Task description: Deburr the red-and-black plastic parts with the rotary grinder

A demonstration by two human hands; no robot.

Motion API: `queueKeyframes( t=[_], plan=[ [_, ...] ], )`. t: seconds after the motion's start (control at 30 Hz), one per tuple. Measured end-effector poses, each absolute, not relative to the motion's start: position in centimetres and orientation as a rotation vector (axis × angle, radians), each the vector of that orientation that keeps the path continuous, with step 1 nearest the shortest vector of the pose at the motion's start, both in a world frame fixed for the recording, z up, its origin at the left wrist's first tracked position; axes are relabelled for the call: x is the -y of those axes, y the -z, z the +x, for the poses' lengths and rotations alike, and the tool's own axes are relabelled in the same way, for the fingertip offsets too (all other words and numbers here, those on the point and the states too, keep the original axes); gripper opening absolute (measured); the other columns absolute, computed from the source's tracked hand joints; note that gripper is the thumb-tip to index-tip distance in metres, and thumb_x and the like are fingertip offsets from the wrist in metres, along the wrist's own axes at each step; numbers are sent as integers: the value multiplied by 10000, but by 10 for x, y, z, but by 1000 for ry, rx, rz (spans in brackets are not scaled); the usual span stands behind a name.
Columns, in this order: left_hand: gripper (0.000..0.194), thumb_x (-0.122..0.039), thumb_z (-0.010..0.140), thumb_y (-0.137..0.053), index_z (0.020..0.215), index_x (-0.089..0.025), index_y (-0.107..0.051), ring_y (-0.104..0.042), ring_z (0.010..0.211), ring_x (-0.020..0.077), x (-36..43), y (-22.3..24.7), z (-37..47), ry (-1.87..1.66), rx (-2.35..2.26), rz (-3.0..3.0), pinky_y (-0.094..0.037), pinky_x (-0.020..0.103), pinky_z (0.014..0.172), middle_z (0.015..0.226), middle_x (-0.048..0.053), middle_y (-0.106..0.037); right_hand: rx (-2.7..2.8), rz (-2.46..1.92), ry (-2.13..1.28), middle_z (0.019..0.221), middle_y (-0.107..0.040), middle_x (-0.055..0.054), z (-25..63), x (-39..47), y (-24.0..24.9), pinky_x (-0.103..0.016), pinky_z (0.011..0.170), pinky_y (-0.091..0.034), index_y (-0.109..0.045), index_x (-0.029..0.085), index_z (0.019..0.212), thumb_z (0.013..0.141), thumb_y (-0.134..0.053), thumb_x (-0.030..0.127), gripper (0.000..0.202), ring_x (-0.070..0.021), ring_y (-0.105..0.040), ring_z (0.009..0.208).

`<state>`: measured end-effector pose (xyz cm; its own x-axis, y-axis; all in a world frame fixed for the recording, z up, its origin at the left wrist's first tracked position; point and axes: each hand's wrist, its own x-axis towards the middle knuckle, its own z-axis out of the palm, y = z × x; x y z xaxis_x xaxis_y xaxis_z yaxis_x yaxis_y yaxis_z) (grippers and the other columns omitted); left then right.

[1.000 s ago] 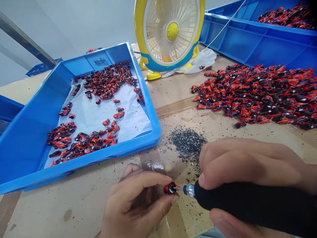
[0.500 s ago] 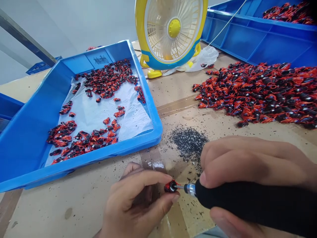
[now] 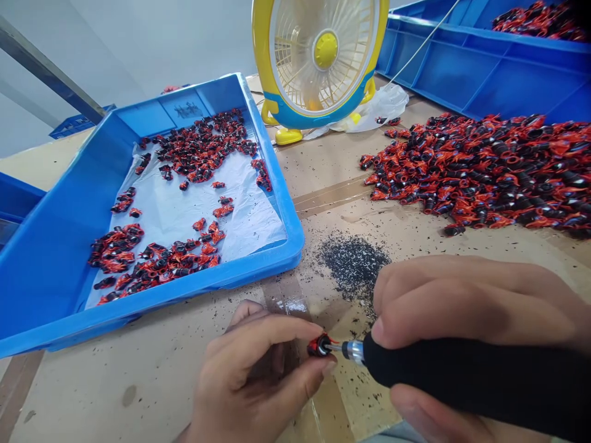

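The work in hand is one small red-and-black part [image 3: 318, 346], held above the near side of the worktop [image 3: 161, 363], just right of the left hand [image 3: 258, 369]. That hand has the part pinched between thumb and forefinger, with its dark, ring-like end turned to the right. The right hand [image 3: 443, 307] is wrapped around the thick black handle of a tool [image 3: 462, 375], whose thin metal tip meets the open end of the part; how deep the tip goes, I cannot tell. The two hands are apart from each other, bridged only by part and tool. I judge this piece to be mid-step, since the tip is at its opening and neither hand has let go. On the wider count, many like pieces lie in two places: a blue tray [image 3: 293, 243] on the left, where loose clusters sit on a white liner [image 3: 170, 215] with much of it bare, and a bigger heap [image 3: 498, 166] on the right of the worktop. More pieces [image 3: 535, 21] show in a blue bin [image 3: 484, 74] behind the heap. Which of these groups is finished and which is waiting cannot be read from their looks at this size. A patch of dark shavings [image 3: 353, 264] between tray and heap suggests that a fair number have been worked, though probably plenty remain.
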<state>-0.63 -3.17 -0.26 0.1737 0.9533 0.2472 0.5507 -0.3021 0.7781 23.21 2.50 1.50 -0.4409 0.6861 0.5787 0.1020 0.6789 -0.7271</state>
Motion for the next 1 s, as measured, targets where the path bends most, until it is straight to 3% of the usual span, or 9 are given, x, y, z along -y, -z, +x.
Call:
queueKeyframes(
  t=[0.23, 0.33, 0.5, 0.67, 0.77, 0.9, 1.0],
  plan=[
    [199, -208, 933, -879, 1071, -320, -790, -771, 695, 137, 34, 3, -9, -981, -1407, 1943, -559, 234, 593, 843, -70, -862, 1948, -681, -741, 743, -624, 50, 233, -29, -12, -220, 506, -529, -627, 216, 958, 928, -771, 209, 147, -82, -591, 554],
    [205, -218, 933, -884, 1076, -330, -788, -774, 693, 133, 35, 4, -9, -984, -1417, 1937, -565, 229, 599, 857, -80, -868, 1939, -705, -743, 737, -631, 46, 234, -29, -11, -206, 484, -512, -635, 239, 943, 938, -798, 284, 169, -83, -586, 542],
    [194, -215, 936, -878, 1071, -323, -791, -770, 678, 140, 34, 4, -8, -976, -1432, 1918, -536, 225, 535, 857, -62, -872, 1962, -660, -688, 802, -700, -20, 248, -21, -6, -257, 524, -580, -696, 266, 955, 855, -889, 518, 333, -176, -713, 688],
    [215, -215, 925, -886, 1066, -344, -789, -744, 657, 123, 31, 4, -7, -995, -1413, 1931, -559, 224, 588, 829, -96, -857, 1935, -707, -663, 814, -711, -33, 255, -23, -5, -289, 526, -601, -702, 279, 958, 835, -906, 531, 347, -204, -736, 708],
    [228, -217, 922, -891, 1078, -350, -791, -707, 590, 105, 31, 2, -8, -1029, -1412, 1935, -567, 230, 616, 826, -107, -862, 1942, -681, -691, 781, -697, -19, 253, -30, -11, -296, 499, -587, -669, 285, 984, 908, -849, 474, 272, -191, -718, 651],
    [232, -211, 912, -900, 1075, -342, -799, -671, 542, 93, 32, 3, -8, -1072, -1399, 1918, -567, 231, 611, 827, -104, -864, 1968, -579, -712, 734, -670, 0, 250, -34, -18, -302, 510, -588, -581, 279, 1052, 1080, -605, 379, 107, -170, -706, 613],
    [232, -199, 910, -894, 1075, -334, -804, -694, 573, 103, 32, 5, -7, -1099, -1365, 1909, -547, 224, 563, 825, -92, -863, 1962, -591, -687, 729, -679, -5, 250, -32, -21, -322, 541, -607, -569, 286, 1055, 1118, -536, 426, 157, -186, -731, 645]
  ],
)
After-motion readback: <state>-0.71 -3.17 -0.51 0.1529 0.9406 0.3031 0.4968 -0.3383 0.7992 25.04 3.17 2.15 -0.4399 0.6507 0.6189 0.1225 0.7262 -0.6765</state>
